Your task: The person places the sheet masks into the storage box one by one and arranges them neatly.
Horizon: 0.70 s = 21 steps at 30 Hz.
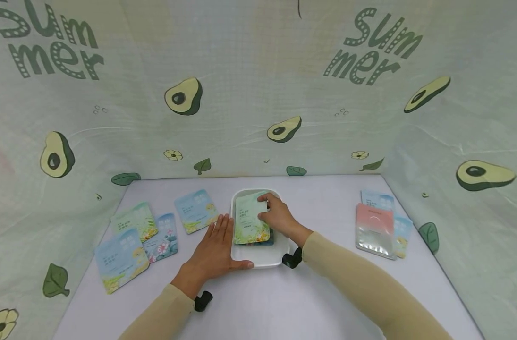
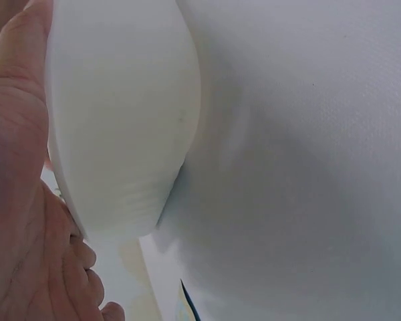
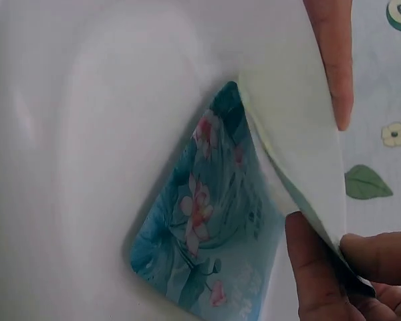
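Note:
A white tray (image 1: 264,255) stands in the middle of the table. My right hand (image 1: 280,218) pinches the right edge of a green face mask packet (image 1: 250,217) over the tray. The right wrist view shows its edge between thumb and fingers (image 3: 314,267). Beneath lies a teal packet with pink lotus flowers (image 3: 207,214), partly covered, on the tray floor. My left hand (image 1: 213,250) lies along the tray's left side, fingers straight, thumb stretched along the front rim. In the left wrist view that hand (image 2: 27,167) touches the tray's outer wall (image 2: 127,120).
Left of the tray lie a light blue packet (image 1: 196,210), a green packet (image 1: 135,221), a lotus packet (image 1: 162,238) and a larger blue packet (image 1: 121,259). At right, a pink and silver packet (image 1: 374,229) overlaps blue packets (image 1: 379,199). A printed cloth (image 1: 241,71) hangs behind.

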{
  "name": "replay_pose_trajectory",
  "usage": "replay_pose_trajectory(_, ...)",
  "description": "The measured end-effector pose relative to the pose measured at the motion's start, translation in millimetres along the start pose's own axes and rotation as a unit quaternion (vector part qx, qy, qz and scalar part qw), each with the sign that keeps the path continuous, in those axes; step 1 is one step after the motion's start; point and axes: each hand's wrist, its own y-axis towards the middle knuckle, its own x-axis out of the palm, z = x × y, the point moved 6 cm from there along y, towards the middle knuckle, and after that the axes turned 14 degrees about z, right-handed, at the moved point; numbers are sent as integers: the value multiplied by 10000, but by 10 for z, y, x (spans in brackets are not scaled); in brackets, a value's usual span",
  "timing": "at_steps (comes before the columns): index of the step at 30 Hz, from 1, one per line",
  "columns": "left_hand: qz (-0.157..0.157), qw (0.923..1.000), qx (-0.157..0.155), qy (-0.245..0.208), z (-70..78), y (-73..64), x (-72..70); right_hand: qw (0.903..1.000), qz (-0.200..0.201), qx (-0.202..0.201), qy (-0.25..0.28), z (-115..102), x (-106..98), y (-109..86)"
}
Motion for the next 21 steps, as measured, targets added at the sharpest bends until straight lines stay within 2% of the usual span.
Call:
replay_pose_trajectory(5, 5, 10000, -5, 1, 0, 0, 10, 9980, -254, -335, -477, -2, 31, 24)
replay_pose_trajectory(8, 39, 10000, -9, -25, 0, 0, 6, 9934, -301, -686, -873, -25, 39, 36)
replay_pose_trajectory(11, 49, 10000, -7, -31, -2, -1, 8, 9889, -276, -876, -1164, -41, 34, 35)
replay_pose_trajectory(17, 39, 10000, -30, -66, -10, -5, 19, 9864, -138, -830, -1410, -48, -27, 23)
replay_pose_trajectory(21, 33, 10000, -42, -77, -16, -8, 21, 9854, 9, -945, -1416, -67, -95, 10)
